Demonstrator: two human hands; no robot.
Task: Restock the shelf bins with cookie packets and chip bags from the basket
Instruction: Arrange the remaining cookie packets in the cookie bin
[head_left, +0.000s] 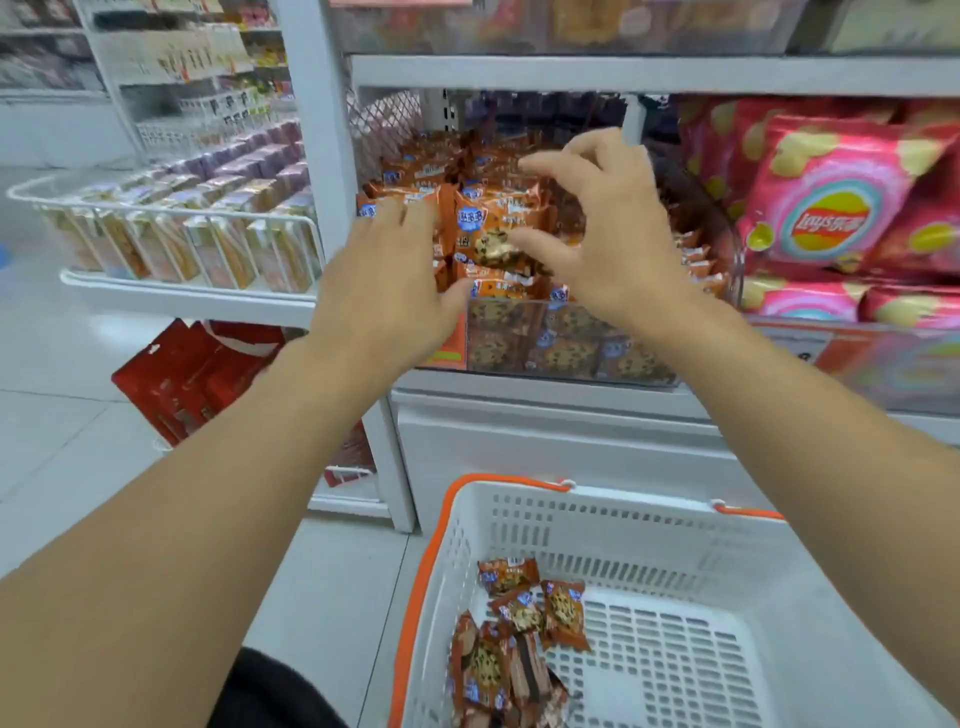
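Above the heaped cookie packets (498, 234) the clear bin (571, 353) stands open under the upper shelf (623, 73). The bin's wall at right shuts off the chip bags (831, 208).

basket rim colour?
Orange rim on a white basket; head view, the only one, shows it clearly.
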